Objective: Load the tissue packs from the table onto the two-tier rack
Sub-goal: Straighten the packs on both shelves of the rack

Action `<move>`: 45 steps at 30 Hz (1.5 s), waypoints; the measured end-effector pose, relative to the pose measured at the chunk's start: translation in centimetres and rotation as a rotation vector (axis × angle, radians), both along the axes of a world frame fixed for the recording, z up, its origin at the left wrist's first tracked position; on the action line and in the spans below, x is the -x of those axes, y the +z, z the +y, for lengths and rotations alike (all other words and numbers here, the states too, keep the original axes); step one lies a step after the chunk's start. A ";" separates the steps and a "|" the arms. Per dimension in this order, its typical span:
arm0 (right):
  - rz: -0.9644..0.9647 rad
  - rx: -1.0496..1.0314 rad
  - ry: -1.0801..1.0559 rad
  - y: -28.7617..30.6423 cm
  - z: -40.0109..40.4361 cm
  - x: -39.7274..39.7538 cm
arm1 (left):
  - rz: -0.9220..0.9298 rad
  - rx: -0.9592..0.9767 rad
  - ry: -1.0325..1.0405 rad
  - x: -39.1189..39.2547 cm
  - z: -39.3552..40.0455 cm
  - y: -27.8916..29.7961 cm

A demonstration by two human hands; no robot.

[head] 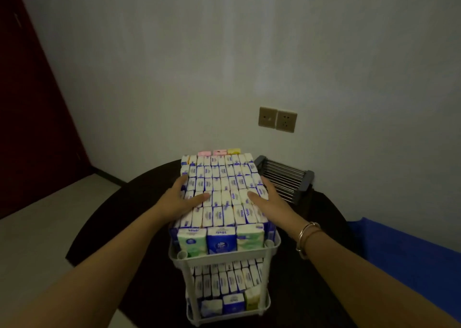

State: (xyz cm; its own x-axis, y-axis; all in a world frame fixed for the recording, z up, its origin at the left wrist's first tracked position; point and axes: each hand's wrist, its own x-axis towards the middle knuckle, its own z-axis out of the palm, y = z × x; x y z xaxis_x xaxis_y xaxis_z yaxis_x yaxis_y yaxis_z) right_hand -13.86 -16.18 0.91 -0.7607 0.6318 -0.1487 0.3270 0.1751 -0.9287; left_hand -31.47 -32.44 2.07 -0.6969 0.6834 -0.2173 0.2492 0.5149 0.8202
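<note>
A white two-tier rack stands on a dark round table. Its top tier is packed with several rows of upright blue-and-white tissue packs, and a few pink and yellow packs sit at the far end. More packs fill the lower tier. My left hand lies flat against the left side of the top block, thumb across the pack tops. My right hand presses the right side the same way, fingers straight.
A grey wire dish rack sits at the table's back right, close to the wall. A blue surface lies at right. Wall sockets are above the table. A dark red door stands at left.
</note>
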 end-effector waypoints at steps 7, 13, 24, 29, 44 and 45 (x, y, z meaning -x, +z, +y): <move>0.114 0.240 0.006 -0.4 1.7 1.5 | -0.028 -0.014 -0.037 1.4 1.7 -0.9; 0.154 0.184 -0.023 -0.2 2.6 -1.1 | -0.042 -0.094 -0.040 -0.3 2.9 0.6; 0.224 0.116 -0.127 4.5 7.8 -17.1 | 0.075 -0.154 -0.191 -13.8 10.2 5.8; 0.242 0.058 -0.233 6.1 11.4 -28.1 | 0.030 -0.269 -0.273 -23.7 16.3 6.1; 0.262 -0.011 -0.630 0.8 19.9 -46.9 | -0.216 -0.278 -0.512 -41.7 30.9 0.8; 0.272 -0.018 -0.657 0.0 20.1 -47.1 | -0.211 -0.263 -0.527 -41.9 31.4 0.5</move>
